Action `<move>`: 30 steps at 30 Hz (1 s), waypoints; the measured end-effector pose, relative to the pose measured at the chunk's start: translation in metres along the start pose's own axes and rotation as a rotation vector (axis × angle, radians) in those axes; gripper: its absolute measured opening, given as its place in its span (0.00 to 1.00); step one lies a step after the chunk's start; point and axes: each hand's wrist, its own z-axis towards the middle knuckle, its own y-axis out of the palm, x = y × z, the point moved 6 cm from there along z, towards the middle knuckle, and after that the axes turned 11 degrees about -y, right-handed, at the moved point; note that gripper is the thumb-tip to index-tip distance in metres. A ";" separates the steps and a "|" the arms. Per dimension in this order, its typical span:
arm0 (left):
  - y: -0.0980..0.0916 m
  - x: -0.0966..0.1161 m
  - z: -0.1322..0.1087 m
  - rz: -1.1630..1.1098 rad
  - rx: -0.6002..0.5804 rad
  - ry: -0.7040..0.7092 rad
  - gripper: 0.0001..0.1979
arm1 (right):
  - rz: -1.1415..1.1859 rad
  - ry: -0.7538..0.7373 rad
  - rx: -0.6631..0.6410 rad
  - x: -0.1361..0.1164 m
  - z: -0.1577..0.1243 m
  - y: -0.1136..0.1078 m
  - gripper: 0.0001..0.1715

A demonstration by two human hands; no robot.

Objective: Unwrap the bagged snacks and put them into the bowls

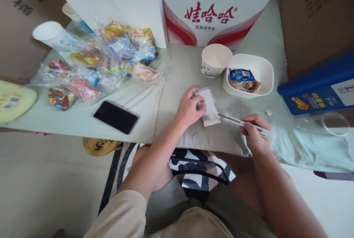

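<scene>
My left hand [190,107] is closed on a small white packet [211,109] lying on the cloth, thumb and fingers curled over its left side. In my right hand [257,133] is a slim utility knife [235,121] with a white handle. Its blade points left, with the tip at the packet's right edge; whether it has cut in I cannot tell. Beyond the packet stand a paper cup [216,61] and a white plastic tub [267,77] holding several wrapped snacks, one in a blue wrapper [241,75].
Left of my hands lie a black phone [116,116] and a heap of wrapped snacks [118,48] in clear plastic. A white carton [212,17] backs the table. At right are a blue box [318,83] and a clear plastic cup [336,123] on its side.
</scene>
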 end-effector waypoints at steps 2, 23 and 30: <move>-0.001 0.003 0.003 -0.022 -0.044 0.020 0.09 | 0.060 0.013 0.103 0.008 0.001 -0.010 0.07; -0.044 -0.028 0.015 -0.245 0.058 -0.439 0.02 | -0.470 -0.361 0.014 0.012 0.044 -0.007 0.16; -0.027 -0.018 0.009 -0.244 -0.239 -0.288 0.14 | -0.398 -0.614 -0.275 -0.027 0.011 0.034 0.12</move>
